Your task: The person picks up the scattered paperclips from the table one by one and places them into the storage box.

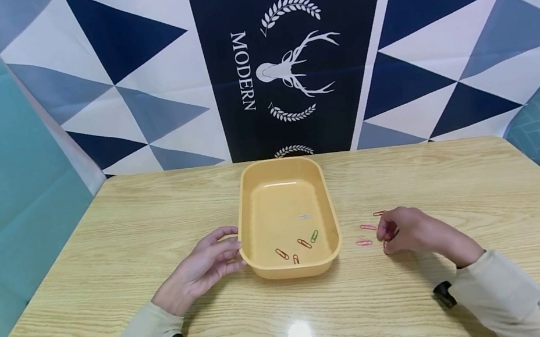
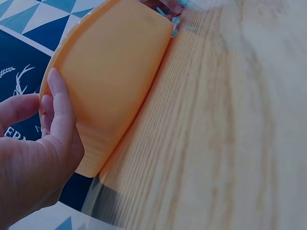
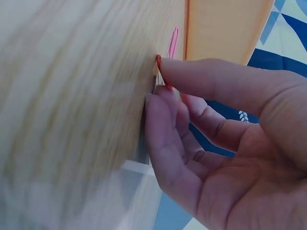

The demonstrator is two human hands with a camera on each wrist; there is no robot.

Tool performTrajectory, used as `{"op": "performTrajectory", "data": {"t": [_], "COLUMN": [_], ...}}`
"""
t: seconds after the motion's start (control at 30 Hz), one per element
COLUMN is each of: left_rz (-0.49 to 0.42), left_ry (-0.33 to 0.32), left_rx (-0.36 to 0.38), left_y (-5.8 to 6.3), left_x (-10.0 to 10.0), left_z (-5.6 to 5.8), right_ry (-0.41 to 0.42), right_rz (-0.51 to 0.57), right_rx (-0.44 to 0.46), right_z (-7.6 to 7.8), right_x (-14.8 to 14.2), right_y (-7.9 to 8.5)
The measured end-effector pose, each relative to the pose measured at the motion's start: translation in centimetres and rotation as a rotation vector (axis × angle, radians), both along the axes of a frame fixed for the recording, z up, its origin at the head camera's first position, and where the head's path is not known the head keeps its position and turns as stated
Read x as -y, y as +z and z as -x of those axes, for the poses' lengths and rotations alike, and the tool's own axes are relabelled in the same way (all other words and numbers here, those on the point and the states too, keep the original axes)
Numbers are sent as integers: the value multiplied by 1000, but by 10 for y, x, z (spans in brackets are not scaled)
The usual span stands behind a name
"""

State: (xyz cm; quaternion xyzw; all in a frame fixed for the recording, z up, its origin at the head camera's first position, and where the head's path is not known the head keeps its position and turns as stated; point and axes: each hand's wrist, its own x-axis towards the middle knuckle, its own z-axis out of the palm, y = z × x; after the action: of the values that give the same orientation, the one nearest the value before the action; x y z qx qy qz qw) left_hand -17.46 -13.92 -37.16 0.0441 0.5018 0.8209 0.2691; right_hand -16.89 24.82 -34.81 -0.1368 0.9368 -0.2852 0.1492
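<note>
My left hand (image 1: 206, 267) is at the left side of a yellow plastic tray (image 1: 245, 213), its fairly relaxed fingers touching the rim and outer wall. In the left wrist view, the fingertips lie against the tray wall (image 2: 110, 72). To the right of the tray, my right hand (image 1: 412, 231) is low over the table. Its thumb and fingertip pinch a red paper clip (image 3: 159, 67), partly hidden by the thumb. Pink paper clips (image 1: 364, 243) lie between this hand and the tray, and another reddish clip (image 1: 379, 213) lies just beyond the fingers.
Inside the tray are several paper clips: brown-red ones (image 1: 282, 254), a green one (image 1: 315, 236) and a pale one (image 1: 305, 216). The tray stands on a wood-grain table (image 1: 221, 329), with a patterned cloth backdrop (image 1: 307, 68) behind the far edge.
</note>
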Motion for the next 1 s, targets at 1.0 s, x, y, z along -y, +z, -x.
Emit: {"op": "performTrajectory", "data": {"t": [1.0], "left_rz": [15], "left_ry": [5], "left_rx": [-9], "left_y": [1], "left_x": [0], "left_z": [0], "right_ry": [-20], "right_rz": [34], "right_rx": [-16], "right_z": [2], "right_x": [-2], "right_y": [0]}}
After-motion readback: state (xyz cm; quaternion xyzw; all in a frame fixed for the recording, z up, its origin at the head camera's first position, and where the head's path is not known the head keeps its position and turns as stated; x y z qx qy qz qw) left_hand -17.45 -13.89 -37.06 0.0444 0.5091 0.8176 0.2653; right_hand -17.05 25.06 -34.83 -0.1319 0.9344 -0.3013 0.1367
